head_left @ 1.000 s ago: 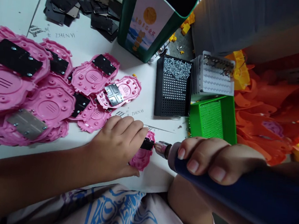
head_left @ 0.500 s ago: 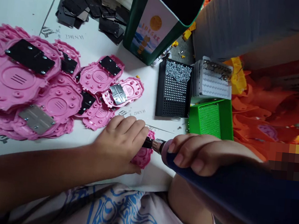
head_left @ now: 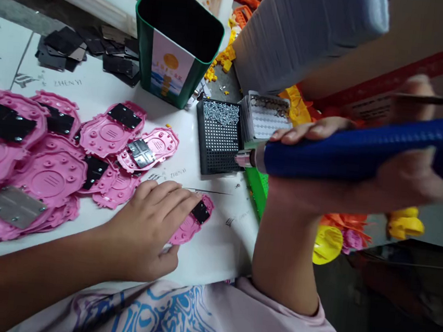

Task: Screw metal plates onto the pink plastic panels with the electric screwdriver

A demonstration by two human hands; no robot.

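Observation:
My left hand [head_left: 153, 227] presses a small pink plastic cover [head_left: 187, 229] onto the white table, fingers over its left side. A black plate [head_left: 201, 212] lies on that cover, partly under my fingertips. My right hand [head_left: 412, 179] is wrapped round a blue electric screwdriver [head_left: 336, 151], held nearly level. Its tip is over the lower right edge of a black screw tray [head_left: 199, 143]; I cannot tell whether a screw is on the bit. Rows of screws sit in the tray's holes, with a loose heap at the far end.
Left of my left hand, more pink covers [head_left: 53, 178] with plates lie piled. Loose black plates [head_left: 64, 46] lie behind them. A tall green tin [head_left: 139, 48] stands behind the tray. A green bin [head_left: 257, 190], a white stack [head_left: 307, 44] and yellow parts [head_left: 226, 57] are nearby.
The screwdriver in my right hand has lifted off the pink cover and swung up to the screw tray. My left hand stays on the cover. The view has shifted right.

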